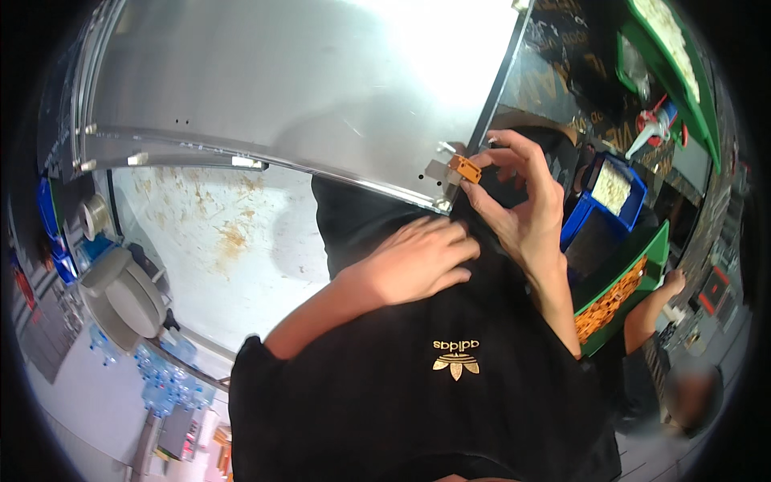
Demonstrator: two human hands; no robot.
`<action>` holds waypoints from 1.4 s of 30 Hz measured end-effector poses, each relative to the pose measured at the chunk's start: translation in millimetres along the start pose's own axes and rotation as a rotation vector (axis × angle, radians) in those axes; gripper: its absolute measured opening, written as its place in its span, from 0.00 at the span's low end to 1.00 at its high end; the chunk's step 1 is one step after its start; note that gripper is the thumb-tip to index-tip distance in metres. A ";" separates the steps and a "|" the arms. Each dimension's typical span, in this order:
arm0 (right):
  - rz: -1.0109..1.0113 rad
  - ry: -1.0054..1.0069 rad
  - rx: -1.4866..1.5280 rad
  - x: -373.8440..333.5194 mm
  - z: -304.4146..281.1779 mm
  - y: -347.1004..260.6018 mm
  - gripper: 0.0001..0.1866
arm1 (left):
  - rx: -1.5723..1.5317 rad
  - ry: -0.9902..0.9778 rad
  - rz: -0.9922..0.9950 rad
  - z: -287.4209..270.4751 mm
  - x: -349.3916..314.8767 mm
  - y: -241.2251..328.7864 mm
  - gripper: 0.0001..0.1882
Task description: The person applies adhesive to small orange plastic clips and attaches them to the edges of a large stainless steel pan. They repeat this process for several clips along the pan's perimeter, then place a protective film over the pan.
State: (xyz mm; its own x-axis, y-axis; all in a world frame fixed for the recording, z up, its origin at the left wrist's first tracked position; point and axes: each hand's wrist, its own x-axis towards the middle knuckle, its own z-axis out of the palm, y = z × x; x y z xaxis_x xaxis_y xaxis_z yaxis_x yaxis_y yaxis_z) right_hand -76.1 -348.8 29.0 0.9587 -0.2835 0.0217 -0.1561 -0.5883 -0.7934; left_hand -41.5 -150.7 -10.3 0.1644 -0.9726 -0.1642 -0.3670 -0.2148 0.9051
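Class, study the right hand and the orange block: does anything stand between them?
Nothing visible does: the right hand holds the orange block directly, near a corner of the metal panel. The left hand is apart from it.

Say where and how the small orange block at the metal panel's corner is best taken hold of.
Probably pinch the orange block by opposite edges at its right end, thumb against finger, coming from the right: it is small and boxy, and the metal panel spreads to its left. The right hand is on that side, its thumb at the block's lower edge.
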 end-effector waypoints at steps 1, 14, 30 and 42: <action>0.009 -0.005 -0.013 0.0 -1.3 -0.2 0.32 | -0.076 -0.066 0.064 -14.6 -13.1 9.3 0.14; -0.180 0.019 0.038 7.3 -0.2 -2.0 0.35 | 0.312 0.849 -0.057 -68.0 -13.2 27.1 0.14; -0.223 -0.061 0.058 3.5 -1.1 0.1 0.42 | 0.438 0.639 -0.158 -71.5 5.5 33.8 0.12; -0.196 -0.120 0.104 1.3 -3.5 1.4 0.43 | 0.325 0.633 -0.244 -67.1 7.3 29.9 0.11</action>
State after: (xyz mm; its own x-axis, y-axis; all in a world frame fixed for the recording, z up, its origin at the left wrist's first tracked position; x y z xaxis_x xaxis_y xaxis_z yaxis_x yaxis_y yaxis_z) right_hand -75.9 -352.6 30.0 0.9906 -0.0764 0.1134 0.0544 -0.5407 -0.8395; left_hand 10.2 -158.4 41.9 0.7348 -0.6782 0.0002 -0.4882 -0.5288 0.6942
